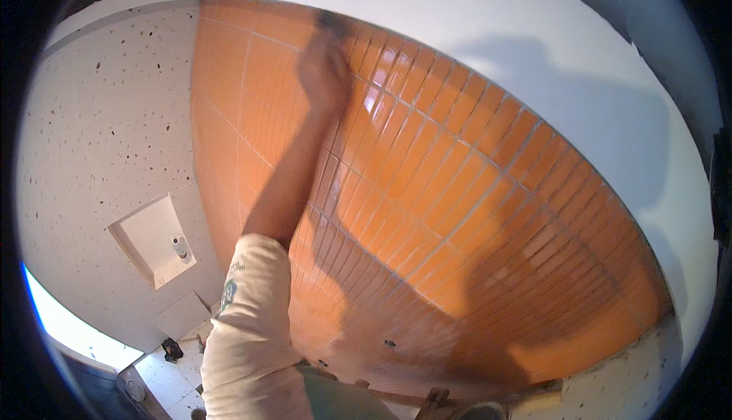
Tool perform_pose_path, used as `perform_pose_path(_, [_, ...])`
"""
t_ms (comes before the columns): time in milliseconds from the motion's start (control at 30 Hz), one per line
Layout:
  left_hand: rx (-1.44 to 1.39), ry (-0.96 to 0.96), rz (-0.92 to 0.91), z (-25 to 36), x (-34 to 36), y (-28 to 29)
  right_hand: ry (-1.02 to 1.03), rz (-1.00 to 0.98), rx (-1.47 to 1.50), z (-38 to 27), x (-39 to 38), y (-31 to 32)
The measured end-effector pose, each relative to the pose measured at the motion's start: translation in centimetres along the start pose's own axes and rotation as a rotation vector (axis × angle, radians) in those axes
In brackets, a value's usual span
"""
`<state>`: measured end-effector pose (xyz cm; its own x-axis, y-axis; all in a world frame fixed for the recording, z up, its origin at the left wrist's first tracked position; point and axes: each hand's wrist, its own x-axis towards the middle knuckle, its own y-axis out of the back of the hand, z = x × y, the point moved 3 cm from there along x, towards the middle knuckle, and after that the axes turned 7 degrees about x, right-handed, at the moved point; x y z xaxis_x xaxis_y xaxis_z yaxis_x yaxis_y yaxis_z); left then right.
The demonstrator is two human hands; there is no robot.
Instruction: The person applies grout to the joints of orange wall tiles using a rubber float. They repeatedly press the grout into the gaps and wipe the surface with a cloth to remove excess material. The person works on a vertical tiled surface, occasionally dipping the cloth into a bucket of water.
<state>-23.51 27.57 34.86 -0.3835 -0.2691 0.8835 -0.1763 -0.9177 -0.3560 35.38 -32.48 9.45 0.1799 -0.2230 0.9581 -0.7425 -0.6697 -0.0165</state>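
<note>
My left hand (324, 77) is raised high against a wall of narrow orange tiles (412, 168), close to their top edge. Its fingers look closed around a dark, blurred thing (332, 22) pressed at the upper border of the tiles; its kind cannot be made out. A cream sleeve (248, 321) covers my upper arm, while the forearm is bare. Grey lines run between the tiles, and a pale haze dulls the lower ones. My right hand does not appear.
A white wall band (534, 31) curves above the tiles. On the left, a speckled pale wall (114, 123) has a recessed niche (156, 241) holding a small container (179, 248). Small dark pipe openings (390, 343) show low in the tiles. A black crumpled thing (172, 350) lies on the floor.
</note>
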Motion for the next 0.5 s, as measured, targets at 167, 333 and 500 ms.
perform_pose_path(167, [-0.043,0.360,-0.233,-6.1,1.0,1.3,0.008,-0.009,-0.017,-0.7,0.5,-0.8])
perform_pose_path(333, [-0.292,-0.176,-0.049,6.5,-8.9,7.6,0.014,-0.024,-0.038,-0.7,-0.1,-0.3])
perform_pose_path(500, [-0.043,0.092,-0.115,-2.8,0.7,3.9,0.045,-0.019,-0.052,-1.8,0.8,-0.5])
